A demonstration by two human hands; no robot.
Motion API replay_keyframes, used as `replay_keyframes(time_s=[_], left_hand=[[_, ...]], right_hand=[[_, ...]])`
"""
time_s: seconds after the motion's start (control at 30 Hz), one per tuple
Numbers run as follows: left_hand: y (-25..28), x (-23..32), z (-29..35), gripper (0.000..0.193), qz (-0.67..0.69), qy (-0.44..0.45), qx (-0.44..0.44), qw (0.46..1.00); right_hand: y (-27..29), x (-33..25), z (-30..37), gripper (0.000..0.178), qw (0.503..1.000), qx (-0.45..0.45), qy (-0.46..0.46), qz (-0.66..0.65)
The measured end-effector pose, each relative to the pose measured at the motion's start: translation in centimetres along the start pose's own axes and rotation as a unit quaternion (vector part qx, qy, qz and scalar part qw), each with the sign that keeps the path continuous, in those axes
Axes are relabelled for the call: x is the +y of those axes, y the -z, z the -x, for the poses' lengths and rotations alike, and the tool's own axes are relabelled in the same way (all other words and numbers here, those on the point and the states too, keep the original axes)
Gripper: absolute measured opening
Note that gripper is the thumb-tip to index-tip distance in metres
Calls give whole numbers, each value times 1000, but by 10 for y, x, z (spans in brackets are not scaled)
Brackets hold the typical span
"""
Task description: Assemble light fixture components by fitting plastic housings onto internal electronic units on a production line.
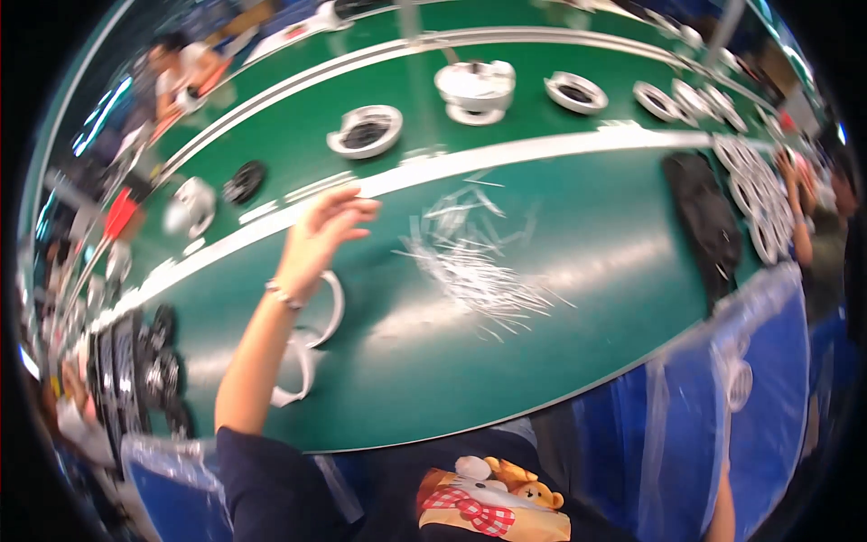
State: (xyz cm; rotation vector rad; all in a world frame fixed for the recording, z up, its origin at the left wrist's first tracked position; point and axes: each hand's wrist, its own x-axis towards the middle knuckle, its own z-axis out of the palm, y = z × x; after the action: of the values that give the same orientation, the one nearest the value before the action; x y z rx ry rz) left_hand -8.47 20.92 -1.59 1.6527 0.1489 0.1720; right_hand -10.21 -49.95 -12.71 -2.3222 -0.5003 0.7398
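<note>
My left hand point(327, 226) is raised over the far left part of the green table point(560, 361). Its fingers are spread, slightly curled, and hold nothing. Below it, beside my forearm, lie two white plastic rings point(336, 312) point(305, 372), partly hidden by the arm. To the right of the hand is a loose pile of thin white strips point(474, 275). My right forearm point(722, 510) shows at the lower right, by a blue bin lined with clear plastic point(781, 361). The fingers of that hand cannot be made out. A white ring-shaped part point(739, 386) shows just above it, within the plastic.
Beyond the table, a green conveyor point(289, 149) carries white round housings point(366, 133) and a stacked white assembly point(476, 90). A black bag point(704, 221) and several white rings point(757, 199) lie at the right end. Black parts point(163, 375) sit at the left end. Other people work nearby.
</note>
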Motion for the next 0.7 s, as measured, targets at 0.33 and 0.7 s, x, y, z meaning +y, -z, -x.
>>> replay_keyframes(time_s=[0.33, 0.7], left_hand=[[48, -29, 11, 30, -6, 38, 146, 989], [77, -29, 19, 30, 38, 1, 210, 977]], right_hand=[[14, 55, -75, 37, 1000, -6, -15, 9], [34, 45, -152, 37, 998, 2, -63, 25]])
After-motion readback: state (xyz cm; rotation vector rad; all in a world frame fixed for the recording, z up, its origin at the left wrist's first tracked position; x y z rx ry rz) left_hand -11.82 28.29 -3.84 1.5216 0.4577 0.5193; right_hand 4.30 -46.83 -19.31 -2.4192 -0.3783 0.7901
